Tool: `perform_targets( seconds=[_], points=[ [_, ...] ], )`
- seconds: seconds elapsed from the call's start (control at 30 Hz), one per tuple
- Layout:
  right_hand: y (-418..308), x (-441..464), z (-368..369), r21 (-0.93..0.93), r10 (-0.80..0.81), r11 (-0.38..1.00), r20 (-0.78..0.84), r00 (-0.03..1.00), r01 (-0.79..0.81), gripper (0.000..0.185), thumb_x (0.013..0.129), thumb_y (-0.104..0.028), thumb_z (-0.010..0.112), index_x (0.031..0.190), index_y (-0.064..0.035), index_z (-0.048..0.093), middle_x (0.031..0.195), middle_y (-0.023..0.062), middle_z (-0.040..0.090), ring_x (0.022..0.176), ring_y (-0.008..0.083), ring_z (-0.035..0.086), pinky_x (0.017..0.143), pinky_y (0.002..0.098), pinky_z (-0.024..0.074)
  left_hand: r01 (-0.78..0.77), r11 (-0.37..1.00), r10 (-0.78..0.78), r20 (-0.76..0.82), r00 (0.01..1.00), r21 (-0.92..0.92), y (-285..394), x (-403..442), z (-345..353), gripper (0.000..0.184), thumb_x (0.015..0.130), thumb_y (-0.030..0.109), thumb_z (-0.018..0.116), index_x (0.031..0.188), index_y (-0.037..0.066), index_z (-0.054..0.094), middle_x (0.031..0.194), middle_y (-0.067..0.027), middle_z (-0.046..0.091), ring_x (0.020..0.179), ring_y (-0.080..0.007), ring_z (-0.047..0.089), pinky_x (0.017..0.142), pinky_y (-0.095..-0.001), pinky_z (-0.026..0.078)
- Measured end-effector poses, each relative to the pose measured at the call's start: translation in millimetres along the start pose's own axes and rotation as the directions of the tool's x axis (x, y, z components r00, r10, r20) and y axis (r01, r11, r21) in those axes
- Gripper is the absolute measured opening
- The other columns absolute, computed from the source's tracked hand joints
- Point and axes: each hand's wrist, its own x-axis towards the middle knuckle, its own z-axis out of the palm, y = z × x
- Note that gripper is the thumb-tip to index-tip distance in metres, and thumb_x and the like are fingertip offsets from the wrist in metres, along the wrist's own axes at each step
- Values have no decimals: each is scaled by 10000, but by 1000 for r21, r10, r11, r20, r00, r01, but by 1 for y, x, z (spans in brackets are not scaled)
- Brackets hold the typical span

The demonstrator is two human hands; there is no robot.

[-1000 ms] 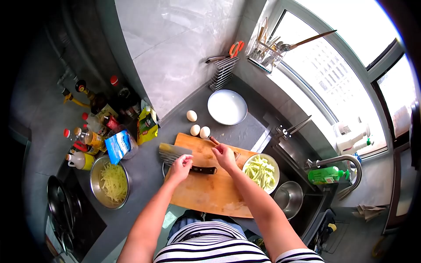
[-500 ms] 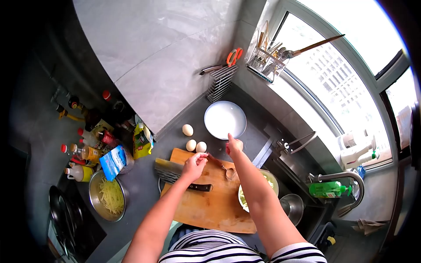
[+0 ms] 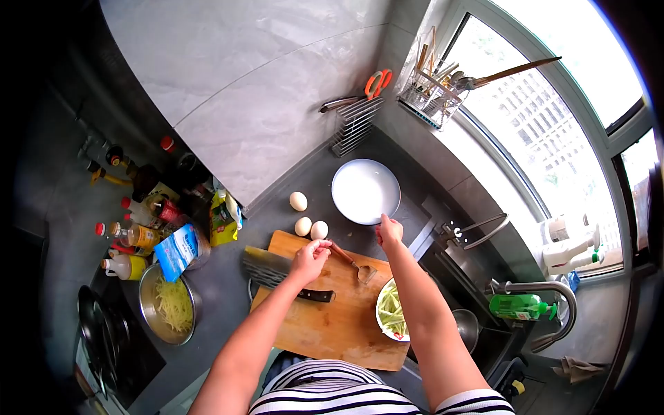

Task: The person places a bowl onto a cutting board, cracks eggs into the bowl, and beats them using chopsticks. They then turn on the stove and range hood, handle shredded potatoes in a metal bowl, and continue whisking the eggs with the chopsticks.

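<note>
My right hand [image 3: 389, 232] is closed at the near rim of a white plate [image 3: 366, 190], its thumb over the edge. My left hand [image 3: 310, 261] hovers above the wooden cutting board [image 3: 332, 330], thumb and fingers pinched together; whatever they hold, if anything, is hidden. Its fingertips are beside the handle end of a peeler [image 3: 348, 259] lying on the board. Under my left wrist lies a cleaver [image 3: 317, 296] with a dark handle. Several eggs [image 3: 303, 226] rest on the counter beyond the left hand. A bowl of pale green strips [image 3: 391, 311] stands by my right forearm.
A steel bowl of shredded vegetable [image 3: 190, 330] and many bottles [image 3: 142, 236] stand left. To the right are the sink, its faucet [image 3: 568, 304] and a green soap bottle [image 3: 520, 306]. A knife rack [image 3: 356, 124] with orange scissors [image 3: 377, 83] stands at the wall corner.
My right hand has shifted right along the plate's near rim, and its forearm now uncovers more of the strip bowl. My left hand stays almost in place. The whole view has turned slightly.
</note>
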Motion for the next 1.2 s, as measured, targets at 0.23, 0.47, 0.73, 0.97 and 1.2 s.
perform_targets(
  seconds=[0.23,0.47,0.73,0.97,1.2],
  points=[
    [35,-68,26,-169,-445,824,398,802,541,252,875,-290,637,841,-46,583,627,-2,554,535,81,512,477,245,431,2,1000,-3,-78,997,-3,-12,-11,-13,209,879,123,570,1058,37,634,870,-56,675,775,-110,638,724,-261,513],
    [29,-50,21,211,6,977,149,989,-37,337,875,-397,634,936,-101,484,687,-15,535,532,82,512,405,234,380,23,1000,-24,-81,996,-20,-13,-26,-27,213,900,86,546,1090,15,609,889,-58,659,793,-104,629,730,-249,513],
    [6,-12,10,-51,-29,998,27,999,31,205,830,-143,607,956,-20,501,608,67,586,419,125,492,345,273,345,23,1000,-22,-42,999,14,-2,-25,-18,218,906,77,536,1100,-3,594,907,-60,652,807,-102,622,750,-242,514],
    [0,-17,5,34,-20,999,14,1000,20,258,870,-147,536,1087,-12,505,750,125,658,574,178,644,419,282,467,-7,1000,7,-17,1000,25,6,-2,-10,229,909,78,536,1121,4,578,914,-61,646,802,-103,620,730,-247,518],
    [-9,-21,-21,159,-160,979,214,963,128,157,893,-139,477,953,-7,537,817,116,660,681,202,676,572,286,563,213,946,-226,-26,974,-243,18,61,28,382,920,86,535,1276,3,423,992,-124,603,819,-153,629,674,-277,553]
  ],
)
